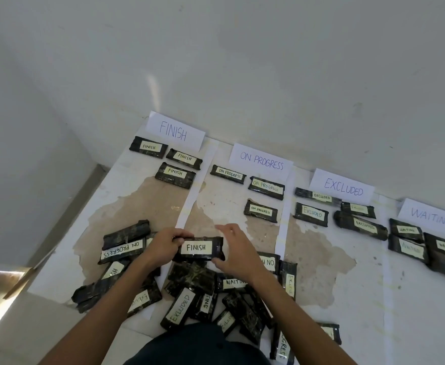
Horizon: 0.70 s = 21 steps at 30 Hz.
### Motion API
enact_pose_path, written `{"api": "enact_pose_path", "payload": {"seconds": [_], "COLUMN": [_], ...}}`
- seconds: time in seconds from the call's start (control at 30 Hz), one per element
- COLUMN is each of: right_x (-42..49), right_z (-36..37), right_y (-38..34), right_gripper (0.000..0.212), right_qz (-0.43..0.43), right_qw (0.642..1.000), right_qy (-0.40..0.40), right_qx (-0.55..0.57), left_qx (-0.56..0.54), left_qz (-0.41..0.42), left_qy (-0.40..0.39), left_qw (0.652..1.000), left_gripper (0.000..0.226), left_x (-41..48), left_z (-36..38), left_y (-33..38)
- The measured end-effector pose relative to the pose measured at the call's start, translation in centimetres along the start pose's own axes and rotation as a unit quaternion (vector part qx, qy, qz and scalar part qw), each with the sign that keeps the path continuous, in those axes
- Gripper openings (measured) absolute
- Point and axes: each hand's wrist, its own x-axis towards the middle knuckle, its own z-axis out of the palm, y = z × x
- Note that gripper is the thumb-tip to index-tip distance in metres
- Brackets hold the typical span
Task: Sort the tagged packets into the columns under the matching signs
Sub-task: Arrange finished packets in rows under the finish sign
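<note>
A pale, matt plaster wall fills the upper half of the view. The surface meets it at a slant. Its white coat is worn through in wide, ragged tan patches.

Two long strips of white paper run across the surface and split it into columns. At the head of each column, against the wall, stands a rectangular paper sign with handwritten capitals: the FINISH sign, the ON PROGRESS sign, the EXCLUDED sign and the WAITING sign.

Flat, oblong packets lie under each sign, wrapped in dark, glossy, crinkled film and each carrying a pale tag. There are three FINISH packets, three ON PROGRESS packets, four EXCLUDED packets and several WAITING packets.

Nearest the person is a loose pile of the same packets. They overlap at all angles, some tag-up and some showing only film.

Just above that pile, both hands are on one packet, tag-up and reading FINISH. It sits level, near the foot of the strip between the FINISH and ON PROGRESS columns.

The left hand has a closed grip on the packet's left end, fingers curled over the top edge. The right hand is at the right end with a loose, unclosed grip. Its thumb touches the lower corner and its fingers reach out fairly straight past the upper corner, a little blurred.
</note>
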Motion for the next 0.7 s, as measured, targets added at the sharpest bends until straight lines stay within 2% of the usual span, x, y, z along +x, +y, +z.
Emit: {"api": "enact_pose_path", "payload": {"seconds": [0.03,0.1,0.2,0.27,0.37,0.53,0.6,0.7], "right_x": [0.3,1.4,3.1,4.6,7.4,12.9,15.4,19.6], "right_z": [-0.1,0.0,0.2,0.2,0.0,-0.3,-0.1,0.8], "right_y": [0.0,-0.4,-1.4,-2.1,-3.2,-5.7,-6.8,-8.6], "right_gripper": [0.073,0.071,0.063,0.059,0.056,0.057,0.060,0.062], "right_qz": [-0.068,-0.149,-0.188,-0.194,-0.187,-0.158,-0.149,-0.131], "right_qw": [0.995,0.976,0.961,0.957,0.958,0.968,0.971,0.976], "right_qy": [-0.008,-0.018,-0.004,0.009,0.039,0.057,0.049,0.037], "right_qx": [-0.077,-0.158,-0.205,-0.215,-0.213,-0.186,-0.182,-0.172], "left_qx": [0.000,-0.001,-0.013,0.006,0.073,0.166,0.182,0.230], "left_qz": [-0.001,0.001,0.000,0.004,0.044,0.043,0.030,-0.016], "left_qy": [0.001,0.004,0.018,0.046,0.129,0.293,0.323,0.317], "left_qw": [1.000,1.000,1.000,0.999,0.988,0.941,0.928,0.920], "left_gripper": [0.031,0.032,0.030,0.028,0.029,0.038,0.040,0.048], "left_x": [0.0,0.2,0.7,1.2,2.5,5.1,6.2,7.6], "left_z": [-0.2,-0.6,-1.5,-2.5,-4.5,-8.9,-10.7,-12.5], "left_y": [0.2,0.5,1.0,1.2,1.0,-1.3,-3.0,-5.8]}}
